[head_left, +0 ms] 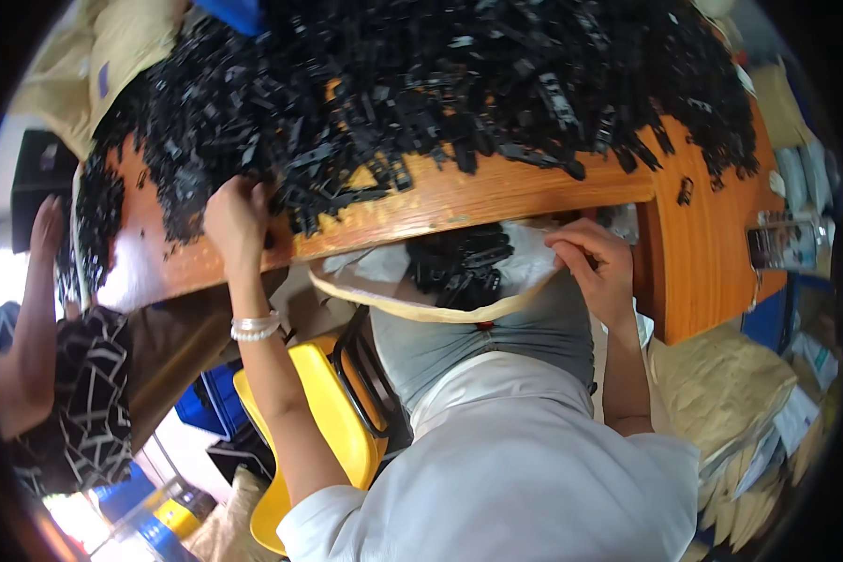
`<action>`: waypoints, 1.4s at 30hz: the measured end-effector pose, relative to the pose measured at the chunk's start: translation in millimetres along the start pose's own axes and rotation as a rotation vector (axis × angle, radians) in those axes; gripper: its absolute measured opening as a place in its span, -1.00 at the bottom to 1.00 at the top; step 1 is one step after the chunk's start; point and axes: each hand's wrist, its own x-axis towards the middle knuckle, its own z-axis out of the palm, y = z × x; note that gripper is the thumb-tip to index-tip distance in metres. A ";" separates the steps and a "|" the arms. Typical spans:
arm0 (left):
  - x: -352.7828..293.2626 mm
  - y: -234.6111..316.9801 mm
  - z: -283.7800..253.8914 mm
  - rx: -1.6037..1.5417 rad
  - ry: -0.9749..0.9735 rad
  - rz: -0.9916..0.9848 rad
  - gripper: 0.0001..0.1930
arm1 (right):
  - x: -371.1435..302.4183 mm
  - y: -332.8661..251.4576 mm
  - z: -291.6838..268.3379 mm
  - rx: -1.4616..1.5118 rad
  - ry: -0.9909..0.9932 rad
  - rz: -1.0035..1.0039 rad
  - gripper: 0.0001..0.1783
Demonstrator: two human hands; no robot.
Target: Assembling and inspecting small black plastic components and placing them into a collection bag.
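A large heap of small black plastic parts (421, 84) covers the far side of the wooden table (534, 192). At the heap's near edge, my left hand (239, 220) is closed with its fingers curled down among the parts; what it holds is hidden. Over my lap, against the table's front edge, a wide-mouthed bag (412, 307) with a tan rim and whitish lining hangs open, with a pile of black parts (464, 267) inside. My right hand (598, 262) is at the bag's right side, thumb and fingers pinched on its edge.
On the left, another person's arm (37, 328) reaches up beside the table. Yellow chair (323, 412) stands at my left. A phone-like device (782, 246) lies at the table's right edge. Tan sacks (721, 384) are stacked on the right, and a paper sack (131, 47) at the far left.
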 end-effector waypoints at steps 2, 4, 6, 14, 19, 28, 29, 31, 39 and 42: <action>-5.6 -4.5 0.1 -0.120 0.095 0.018 -0.81 | -1.8 8.0 -10.6 -0.034 0.111 0.018 -0.90; -8.2 -3.3 -3.2 -0.163 0.212 0.105 -0.85 | -4.1 25.0 -27.6 -0.147 0.331 0.013 -0.88; -7.9 -2.7 -0.4 -0.277 0.380 0.182 -0.89 | 1.5 31.2 -50.4 -0.557 0.684 -0.082 -0.83; -18.5 41.8 5.0 -0.889 0.519 0.043 -0.85 | 9.9 68.8 -116.2 -0.963 0.648 0.076 -0.69; -61.9 118.5 -31.7 -1.707 -0.213 -0.068 -0.78 | 16.1 55.2 -94.8 -0.624 0.745 0.091 -0.77; -89.4 156.9 -13.5 -2.192 -1.291 -0.359 -0.73 | 42.9 -32.3 6.8 -0.126 0.086 -0.606 -0.77; -90.7 157.4 -13.4 -2.187 -1.336 -0.361 -0.73 | 46.1 -31.9 10.4 -0.144 0.014 -0.697 -0.74; -93.0 157.0 -13.9 -2.226 -1.360 -0.386 -0.75 | 48.0 -33.3 13.5 -0.153 -0.026 -0.716 -0.76; -100.6 155.3 -14.6 -2.253 -1.350 -0.522 -0.75 | 44.2 -35.2 24.1 -0.117 -0.063 -0.626 -0.72; -100.7 151.6 -18.4 -2.288 -1.355 -0.521 -0.76 | 44.8 -39.0 16.8 -0.057 -0.147 -0.658 -0.76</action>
